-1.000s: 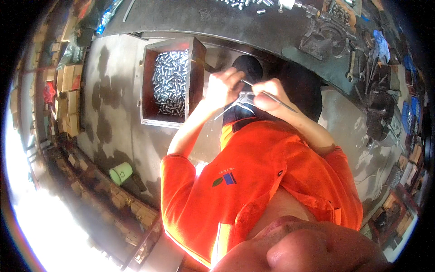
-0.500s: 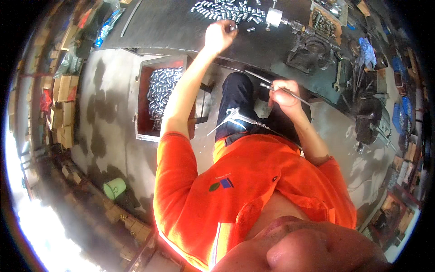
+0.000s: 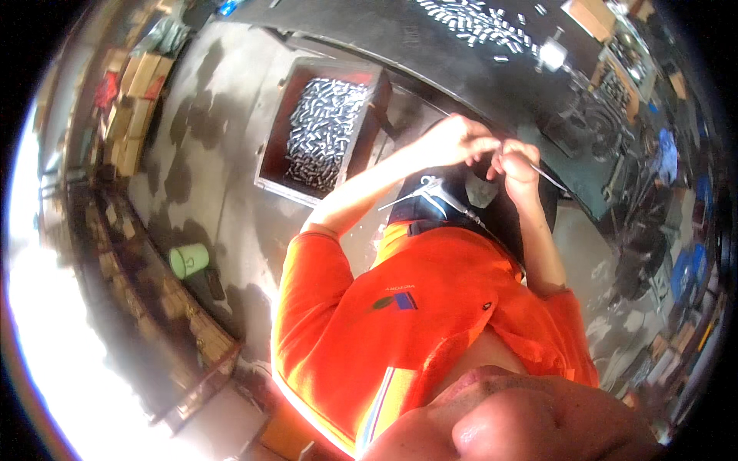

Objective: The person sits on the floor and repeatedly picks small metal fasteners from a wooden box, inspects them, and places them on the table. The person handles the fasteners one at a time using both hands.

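My right hand (image 3: 516, 165) is closed around a thin metal rod (image 3: 552, 179), which sticks out to the right of the fist. My left hand (image 3: 463, 142) meets it in front of my lap, fingers bent and pressed together by the rod's other end. Half a second ago a small metal cylinder showed in those fingers; now the fingers hide it. Across my lap lies a silver air blow gun (image 3: 437, 190). Left of my legs stands a reddish box (image 3: 270, 157) holding many short metal cylinders (image 3: 327, 131).
More shiny cylinders (image 3: 480, 27) lie spread on the dark workbench (image 3: 369, 34). To their right sits a bright round metal fitting (image 3: 552, 55) on a bench device. Beyond are small-parts trays (image 3: 617, 86) and a blue cloth (image 3: 666, 156). A green bucket (image 3: 189, 260) stands on the floor.
My left hand has come back from the cylinders on the bench to my right hand at the rod. The view has swung, so the bench and box appear shifted right.
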`<state>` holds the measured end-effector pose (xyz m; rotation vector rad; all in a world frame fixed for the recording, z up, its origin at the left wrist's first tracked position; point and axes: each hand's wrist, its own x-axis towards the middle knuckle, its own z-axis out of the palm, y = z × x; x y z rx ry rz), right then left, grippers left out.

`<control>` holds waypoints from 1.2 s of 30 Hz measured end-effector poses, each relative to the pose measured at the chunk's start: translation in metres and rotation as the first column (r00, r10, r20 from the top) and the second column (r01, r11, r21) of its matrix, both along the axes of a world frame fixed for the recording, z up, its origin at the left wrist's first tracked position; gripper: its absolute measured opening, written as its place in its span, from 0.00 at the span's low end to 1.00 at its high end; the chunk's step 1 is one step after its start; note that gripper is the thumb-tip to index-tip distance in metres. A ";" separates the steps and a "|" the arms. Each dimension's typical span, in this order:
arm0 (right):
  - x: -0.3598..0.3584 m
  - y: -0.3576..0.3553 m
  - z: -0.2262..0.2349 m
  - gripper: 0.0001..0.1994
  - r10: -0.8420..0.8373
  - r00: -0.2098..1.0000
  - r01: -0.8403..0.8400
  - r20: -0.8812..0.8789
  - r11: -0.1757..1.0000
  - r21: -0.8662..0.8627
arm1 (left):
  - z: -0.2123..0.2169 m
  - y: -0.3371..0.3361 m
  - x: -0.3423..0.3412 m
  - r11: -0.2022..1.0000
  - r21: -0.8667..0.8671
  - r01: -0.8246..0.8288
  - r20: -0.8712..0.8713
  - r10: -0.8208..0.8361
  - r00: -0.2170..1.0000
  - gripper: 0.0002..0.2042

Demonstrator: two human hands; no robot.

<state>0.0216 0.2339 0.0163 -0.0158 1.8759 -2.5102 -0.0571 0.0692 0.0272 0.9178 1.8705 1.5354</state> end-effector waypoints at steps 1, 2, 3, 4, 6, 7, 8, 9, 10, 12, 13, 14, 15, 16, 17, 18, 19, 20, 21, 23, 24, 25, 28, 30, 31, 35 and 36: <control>0.000 -0.003 -0.001 0.09 0.021 1.000 -0.020 0.022 0.999 -0.032 | 0.000 -0.001 0.004 1.000 0.012 -0.002 0.012 0.002 1.000 0.13; 0.000 -0.007 -0.002 0.09 0.028 0.999 -0.026 0.043 0.998 -0.050 | -0.002 -0.004 0.006 1.000 0.018 -0.015 0.083 0.014 0.996 0.12; 0.001 -0.009 -0.003 0.10 0.028 0.998 -0.024 0.064 0.998 -0.062 | -0.003 -0.006 0.007 0.998 0.061 -0.007 0.117 0.000 0.993 0.11; 0.002 -0.011 -0.003 0.10 0.025 0.995 -0.018 0.093 0.997 -0.080 | -0.003 -0.007 0.009 0.995 0.104 0.002 0.150 -0.017 0.989 0.11; 0.004 -0.014 0.003 0.10 0.048 0.992 -0.034 0.113 0.992 -0.121 | -0.003 -0.010 0.009 0.983 0.181 0.029 0.194 -0.065 0.979 0.10; 0.003 -0.015 0.006 0.11 0.058 0.991 -0.040 0.124 0.989 -0.142 | -0.001 -0.011 0.010 0.970 0.243 0.026 0.234 -0.085 0.968 0.09; 0.003 -0.012 -0.001 0.11 0.091 0.991 -0.075 0.102 0.986 -0.149 | 0.002 -0.011 0.013 0.952 0.304 0.021 0.272 -0.108 0.956 0.09; 0.002 -0.011 0.001 0.10 0.119 0.986 -0.096 0.118 0.978 -0.185 | 0.005 -0.012 0.015 0.933 0.361 0.014 0.306 -0.133 0.943 0.09; 0.003 -0.010 0.006 0.10 0.148 0.980 -0.116 0.133 0.968 -0.222 | 0.000 -0.014 0.014 0.932 0.360 0.033 0.289 -0.145 0.946 0.08; 0.003 -0.010 0.008 0.11 0.156 0.975 -0.123 0.157 0.971 -0.206 | 0.002 -0.018 0.018 0.914 0.405 0.025 0.321 -0.168 0.932 0.08; 0.004 -0.010 0.009 0.11 0.168 0.975 -0.137 0.144 0.969 -0.204 | 0.003 -0.021 0.019 0.904 0.427 0.021 0.338 -0.181 0.924 0.08; 0.004 -0.009 0.009 0.11 0.181 0.975 -0.152 0.132 0.968 -0.201 | -0.002 -0.027 0.017 0.935 0.353 0.032 0.276 -0.137 0.952 0.09; 0.006 -0.009 0.009 0.11 0.190 0.975 -0.164 0.115 0.966 -0.202 | -0.007 -0.035 0.015 0.944 0.328 -0.029 0.266 -0.063 0.962 0.09; 0.009 -0.009 0.010 0.12 0.167 0.978 -0.141 0.128 0.972 -0.188 | -0.013 -0.049 0.010 0.947 0.305 -0.098 0.214 0.032 0.976 0.09; 0.010 -0.008 0.010 0.12 0.162 0.979 -0.139 0.122 0.974 -0.181 | -0.017 -0.067 0.002 0.943 0.286 -0.168 0.159 0.127 0.979 0.09; 0.012 -0.005 0.008 0.12 0.150 0.982 -0.129 0.116 0.977 -0.171 | -0.015 -0.088 -0.005 0.957 0.097 -0.273 -0.004 0.275 0.961 0.09; 0.014 -0.002 0.008 0.12 0.137 0.984 -0.119 0.109 0.979 -0.163 | -0.012 -0.111 -0.011 0.914 -0.077 -0.398 -0.193 0.378 0.906 0.09; 0.016 -0.001 0.009 0.12 0.127 0.986 -0.111 0.109 0.985 -0.135 | -0.011 -0.133 -0.015 0.813 -0.207 -0.545 -0.394 0.440 0.807 0.10; 0.017 0.000 0.007 0.12 0.119 0.986 -0.104 0.113 0.985 -0.135 | -0.020 -0.156 -0.023 0.681 -0.303 -0.666 -0.564 0.435 0.702 0.10; 0.017 -0.001 0.004 0.12 0.126 0.985 -0.108 0.121 0.984 -0.143 | -0.089 -0.231 -0.047 0.495 -0.342 -0.798 -0.598 0.540 0.592 0.10; 0.016 -0.002 0.002 0.12 0.135 0.983 -0.117 0.121 0.983 -0.144 | -0.116 -0.262 -0.054 0.407 -0.417 -0.812 -0.573 0.576 0.583 0.10; 0.016 -0.004 0.000 0.12 0.140 0.982 -0.122 0.123 0.982 -0.142 | -0.134 -0.282 -0.058 0.319 -0.490 -0.811 -0.548 0.611 0.571 0.10; 0.016 -0.008 -0.001 0.11 0.141 0.983 -0.123 0.114 0.981 -0.150 | -0.145 -0.288 -0.054 0.162 -0.660 -0.733 -0.558 0.548 0.623 0.12; 0.015 -0.007 -0.003 0.11 0.144 0.981 -0.124 0.127 0.981 -0.151 | -0.152 -0.276 -0.053 0.062 -0.694 -0.717 -0.608 0.482 0.631 0.14; 0.015 -0.006 -0.003 0.11 0.141 0.983 -0.123 0.119 0.982 -0.145 | -0.153 -0.268 -0.051 0.009 -0.656 -0.755 -0.685 0.414 0.600 0.15; 0.018 -0.002 -0.009 0.11 0.146 0.980 -0.131 0.134 0.985 -0.117 | -0.173 -0.262 -0.050 0.013 -0.684 -0.730 -0.706 0.240 0.666 0.15; 0.018 -0.001 -0.011 0.11 0.140 0.979 -0.125 0.146 0.986 -0.109 | -0.169 -0.260 -0.052 0.028 -0.690 -0.723 -0.693 0.264 0.671 0.14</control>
